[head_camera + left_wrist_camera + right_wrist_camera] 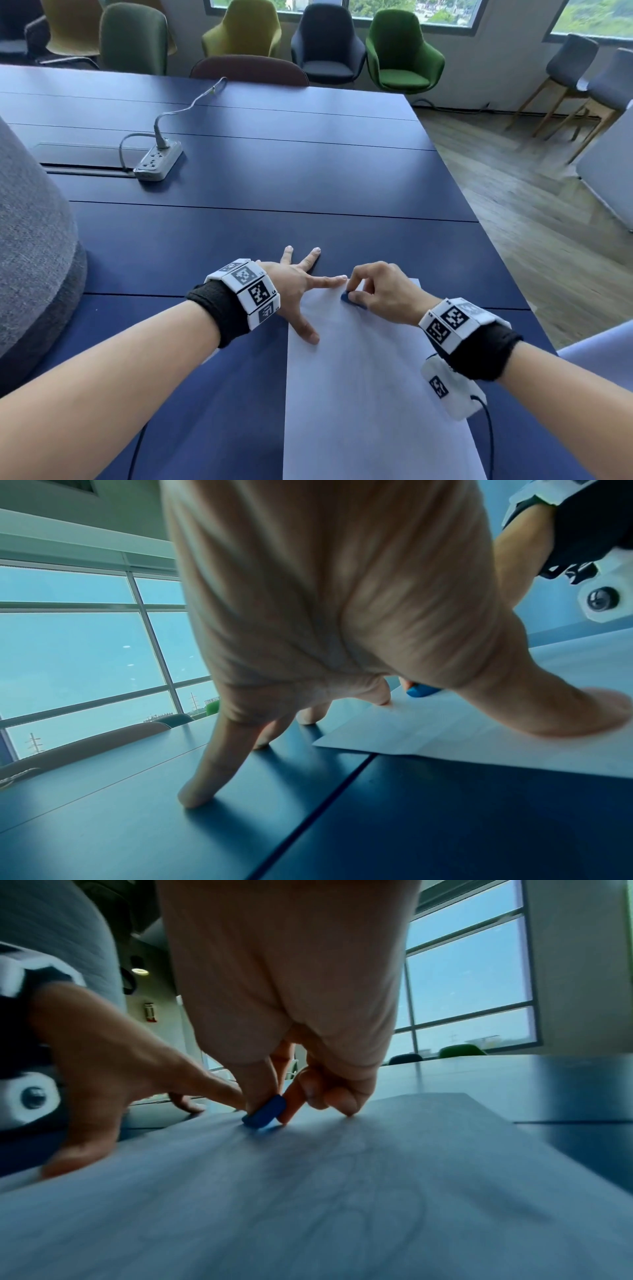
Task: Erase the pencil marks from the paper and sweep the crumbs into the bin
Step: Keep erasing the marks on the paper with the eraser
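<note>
On the paper point(370, 377), its far left corner is pinned by the spread, flat left hand point(294, 291), while an eraser point(346, 297) is pinched by the right hand point(383, 291).

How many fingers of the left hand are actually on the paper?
2: the index fingertip near the paper's far left corner, and the thumb on its left edge. The other three rest on the table.

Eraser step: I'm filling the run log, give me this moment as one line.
stage: erasing | right hand: pinches blue eraser on paper | left hand: fingers spread, pressing paper's far left corner | bin: not in view
</note>
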Demonstrator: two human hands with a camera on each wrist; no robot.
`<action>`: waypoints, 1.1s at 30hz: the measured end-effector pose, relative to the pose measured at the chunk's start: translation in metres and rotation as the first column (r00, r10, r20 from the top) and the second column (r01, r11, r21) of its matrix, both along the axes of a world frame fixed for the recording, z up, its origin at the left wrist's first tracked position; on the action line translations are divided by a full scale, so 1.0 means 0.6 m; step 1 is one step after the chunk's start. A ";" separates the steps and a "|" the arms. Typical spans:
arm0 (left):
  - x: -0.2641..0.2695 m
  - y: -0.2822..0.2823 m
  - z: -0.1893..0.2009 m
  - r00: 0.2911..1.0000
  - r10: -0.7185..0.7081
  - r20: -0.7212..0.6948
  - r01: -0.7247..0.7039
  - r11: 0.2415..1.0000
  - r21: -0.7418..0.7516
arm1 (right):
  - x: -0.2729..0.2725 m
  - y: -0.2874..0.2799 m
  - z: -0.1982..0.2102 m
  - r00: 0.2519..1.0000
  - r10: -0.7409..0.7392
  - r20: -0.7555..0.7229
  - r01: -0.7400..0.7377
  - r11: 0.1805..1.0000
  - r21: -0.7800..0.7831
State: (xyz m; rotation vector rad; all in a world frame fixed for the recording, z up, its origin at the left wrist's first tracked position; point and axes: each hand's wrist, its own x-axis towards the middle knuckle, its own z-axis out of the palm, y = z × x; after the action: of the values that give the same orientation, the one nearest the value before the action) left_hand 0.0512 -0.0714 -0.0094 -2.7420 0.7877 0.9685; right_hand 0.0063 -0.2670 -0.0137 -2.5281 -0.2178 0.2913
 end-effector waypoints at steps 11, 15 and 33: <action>0.000 -0.001 -0.001 1.000 -0.003 0.013 0.003 1.000 0.010 | -0.011 0.004 0.005 0.998 0.056 -0.015 -0.055 0.998 0.004; -0.001 -0.001 -0.001 1.000 -0.008 0.020 0.008 1.000 0.023 | -0.043 0.018 0.010 0.960 0.239 -0.147 -0.236 0.971 0.037; 0.001 -0.003 -0.001 1.000 -0.014 0.014 0.014 1.000 0.028 | -0.084 0.035 0.004 0.888 0.423 -0.180 -0.425 0.905 0.032</action>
State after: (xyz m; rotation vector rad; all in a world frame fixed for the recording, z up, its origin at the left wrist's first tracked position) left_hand 0.0519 -0.0732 -0.0097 -2.7132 0.7845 0.9483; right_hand -0.0439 -0.2462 -0.0114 -2.4199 -0.7016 0.6940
